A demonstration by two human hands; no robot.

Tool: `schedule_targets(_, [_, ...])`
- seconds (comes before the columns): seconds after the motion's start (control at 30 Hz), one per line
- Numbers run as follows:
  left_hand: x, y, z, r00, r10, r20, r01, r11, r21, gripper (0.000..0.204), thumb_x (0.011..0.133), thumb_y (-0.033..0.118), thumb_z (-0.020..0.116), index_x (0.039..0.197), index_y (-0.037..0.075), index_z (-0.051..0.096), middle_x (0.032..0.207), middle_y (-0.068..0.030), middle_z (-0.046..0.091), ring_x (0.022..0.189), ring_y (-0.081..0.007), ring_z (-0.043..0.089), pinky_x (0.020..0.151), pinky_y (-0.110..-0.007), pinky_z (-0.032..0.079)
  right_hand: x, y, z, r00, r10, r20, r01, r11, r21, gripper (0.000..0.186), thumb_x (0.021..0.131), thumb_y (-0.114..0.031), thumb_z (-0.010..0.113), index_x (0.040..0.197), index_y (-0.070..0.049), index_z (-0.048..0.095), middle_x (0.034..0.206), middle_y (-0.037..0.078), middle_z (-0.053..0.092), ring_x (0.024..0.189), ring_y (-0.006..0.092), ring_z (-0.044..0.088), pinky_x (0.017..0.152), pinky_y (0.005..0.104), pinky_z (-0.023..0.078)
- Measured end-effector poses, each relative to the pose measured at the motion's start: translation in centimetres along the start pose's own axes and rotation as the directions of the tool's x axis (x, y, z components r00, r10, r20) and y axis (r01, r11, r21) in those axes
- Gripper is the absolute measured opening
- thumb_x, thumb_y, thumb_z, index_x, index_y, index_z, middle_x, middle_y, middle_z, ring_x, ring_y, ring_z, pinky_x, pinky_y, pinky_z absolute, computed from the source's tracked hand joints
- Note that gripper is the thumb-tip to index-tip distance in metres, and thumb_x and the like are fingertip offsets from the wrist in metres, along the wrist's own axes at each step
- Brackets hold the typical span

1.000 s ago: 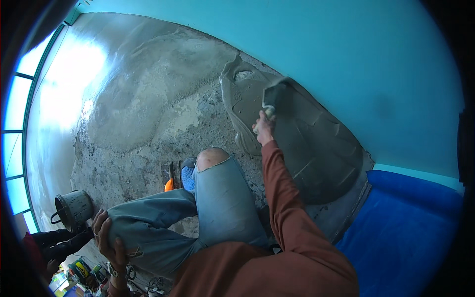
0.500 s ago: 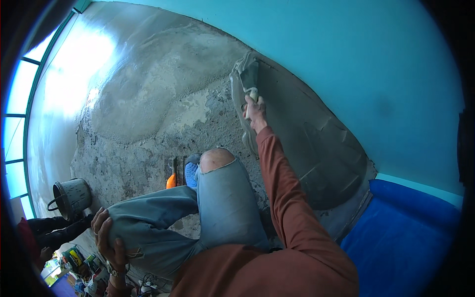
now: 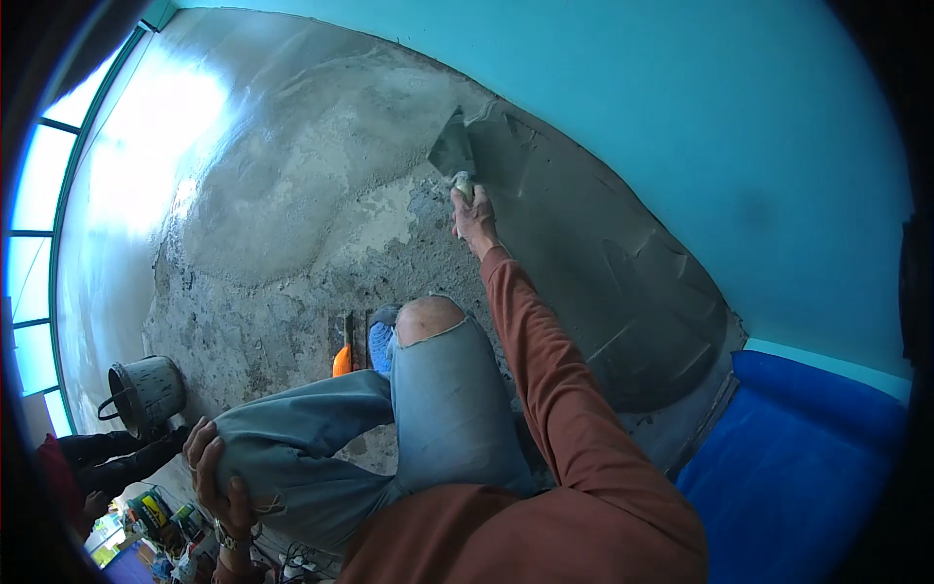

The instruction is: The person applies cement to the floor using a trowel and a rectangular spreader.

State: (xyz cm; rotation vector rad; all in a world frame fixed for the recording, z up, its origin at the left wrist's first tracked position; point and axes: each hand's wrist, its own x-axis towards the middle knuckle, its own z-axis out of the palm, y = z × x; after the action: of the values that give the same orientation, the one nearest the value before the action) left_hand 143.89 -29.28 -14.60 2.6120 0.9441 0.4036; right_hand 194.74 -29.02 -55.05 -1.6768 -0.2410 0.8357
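My right hand [image 3: 475, 220] is closed round the handle of a trowel [image 3: 452, 148]. Its flat, wide blade lies against the floor at the left edge of the wet grey cement [image 3: 574, 258], near the foot of the wall. Left of the blade is the rough, older floor surface [image 3: 302, 209]. My left hand [image 3: 216, 477] rests on my bent left knee, its fingers stretched over the jeans and holding nothing. Beside my blue shoe [image 3: 380, 341] lies a tool with an orange handle [image 3: 341, 361]; its far end is dark and narrow.
A turquoise wall [image 3: 700, 127] curves along the far right. Blue sheeting [image 3: 798, 457] lies at the lower right. A grey bucket [image 3: 151, 394] stands at the left near another person's dark-clad legs [image 3: 122, 457]. Behind my left arm are tools and cables [image 3: 161, 521]. Bright windows [image 3: 41, 258] line the left.
The trowel has swept leftward off the fresh cement's edge, and its blade has turned. The ridge of wet cement beside it has been flattened. My left hand stays on the knee.
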Motion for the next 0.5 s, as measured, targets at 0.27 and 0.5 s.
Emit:
schedule_targets(0.27, [-0.1,0.2,0.3,1.000,-0.020,0.000,0.020,0.999,-0.030,0.051,0.099,0.040,0.054,0.134,0.004,0.061,0.140,-0.0268,0.060,0.133,-0.0494,0.054,0.114,-0.063,0.037,4.0,-0.8,0.3,0.957,-0.016,-0.288,0.044,0.995,0.088,0.047,0.101,-0.035,0.063,0.123,0.004,0.048,0.100,0.016,0.063,0.057,0.0240,0.064,0.044,0.0351,0.054])
schedule_targets(0.5, [0.1,0.4,0.2,1.000,-0.011,0.006,0.011,0.998,-0.055,0.053,0.099,0.043,0.056,0.134,0.004,0.062,0.138,-0.0263,0.060,0.131,-0.0509,0.054,0.112,-0.065,0.039,7.6,-2.7,4.5,1.000,0.009,-0.005,-0.010,0.999,-0.050,0.053,0.097,-0.034,0.066,0.129,0.006,0.049,0.092,0.017,0.067,0.057,0.0246,0.067,0.043,0.0382,0.052])
